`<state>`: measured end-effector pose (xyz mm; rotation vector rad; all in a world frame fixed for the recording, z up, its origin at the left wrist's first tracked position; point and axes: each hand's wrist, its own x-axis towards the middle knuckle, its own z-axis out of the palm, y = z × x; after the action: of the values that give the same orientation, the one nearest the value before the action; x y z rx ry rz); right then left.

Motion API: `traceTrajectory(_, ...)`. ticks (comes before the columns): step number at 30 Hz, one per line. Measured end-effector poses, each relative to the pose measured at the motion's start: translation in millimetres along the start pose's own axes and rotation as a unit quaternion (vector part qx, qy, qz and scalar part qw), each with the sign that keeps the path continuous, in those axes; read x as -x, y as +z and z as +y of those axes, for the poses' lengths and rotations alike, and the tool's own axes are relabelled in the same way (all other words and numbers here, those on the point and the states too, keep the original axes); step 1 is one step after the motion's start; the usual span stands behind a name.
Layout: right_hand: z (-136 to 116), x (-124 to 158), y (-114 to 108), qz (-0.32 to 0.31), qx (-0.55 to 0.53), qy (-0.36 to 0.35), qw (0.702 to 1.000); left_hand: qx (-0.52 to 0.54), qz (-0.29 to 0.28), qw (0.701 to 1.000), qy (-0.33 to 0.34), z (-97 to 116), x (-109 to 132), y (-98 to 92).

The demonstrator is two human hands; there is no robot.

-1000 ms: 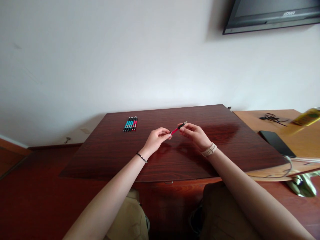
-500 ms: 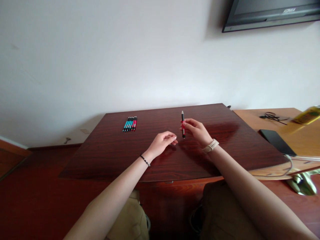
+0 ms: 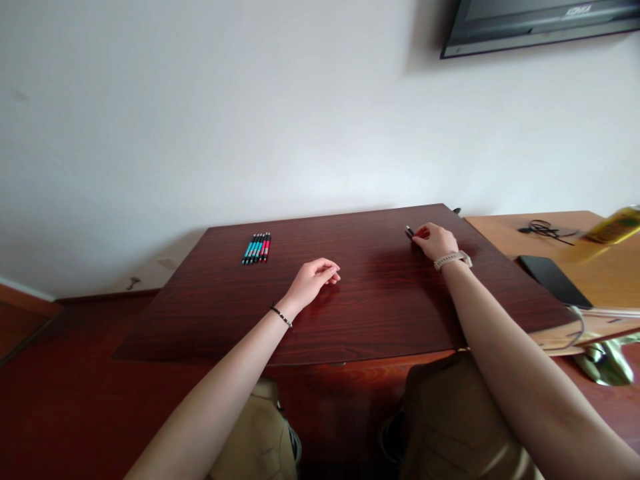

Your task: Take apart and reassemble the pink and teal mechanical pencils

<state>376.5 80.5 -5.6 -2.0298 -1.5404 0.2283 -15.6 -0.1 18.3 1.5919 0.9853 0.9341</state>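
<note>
My right hand (image 3: 434, 241) reaches to the far right part of the dark wooden table (image 3: 350, 300) and is closed on a red and black pen (image 3: 411, 231), whose dark tip sticks out to the left, low over the tabletop. My left hand (image 3: 313, 278) rests near the table's middle with its fingers loosely curled and nothing in them. A row of several teal and red pens (image 3: 257, 248) lies side by side at the far left of the table, well away from both hands.
A lighter wooden desk (image 3: 590, 267) adjoins on the right, carrying a black phone (image 3: 551, 281), a tangled black cable (image 3: 545, 233) and a yellow-green bottle (image 3: 615, 227). A screen (image 3: 535, 23) hangs on the white wall above. My knees show below the table's front edge.
My right hand has carried the pen from the table's middle out to the far right and lowered it. My left hand let go of the pen and sank to the tabletop.
</note>
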Motion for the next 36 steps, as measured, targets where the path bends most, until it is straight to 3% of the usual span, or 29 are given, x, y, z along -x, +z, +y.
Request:
traceTrajectory(7, 1.3, 3.7, 4.2, 0.016, 0.023, -0.021, 0.999, -0.041, 0.042, 0.998, 0.023, -7.1, -6.7, -27.0)
traceTrajectory(13, 3.7, 22.1, -0.3, 0.000, 0.059, -0.031, 0.998, -0.126, 0.126, 0.983, 0.036, -19.8, -11.8, -82.9)
traceTrajectory(15, 3.0, 28.2, -1.3, 0.002, 0.065, -0.023, 0.998, -0.189, 0.176, 0.966, 0.035, -26.5, -11.8, -106.9)
traceTrajectory(18, -0.3, 35.1, -2.7, 0.006, 0.068, -0.020, 0.997, -0.319, 0.267, 0.909, -0.005, -33.3, -7.5, -139.3)
traceTrajectory(21, -5.9, 40.3, -4.6, 0.011, 0.064, -0.029, 0.997, -0.407, 0.279, 0.868, -0.056, -35.0, -0.3, -158.3)
traceTrajectory(25, -16.4, 46.2, -5.5, 0.017, 0.050, -0.050, 0.997, -0.485, 0.275, 0.826, -0.080, -33.2, 5.9, -160.6)
traceTrajectory(36, -35.2, 57.4, 1.0, 0.027, 0.032, -0.105, 0.994, -0.609, 0.255, 0.741, -0.119, -30.1, -0.7, -140.5)
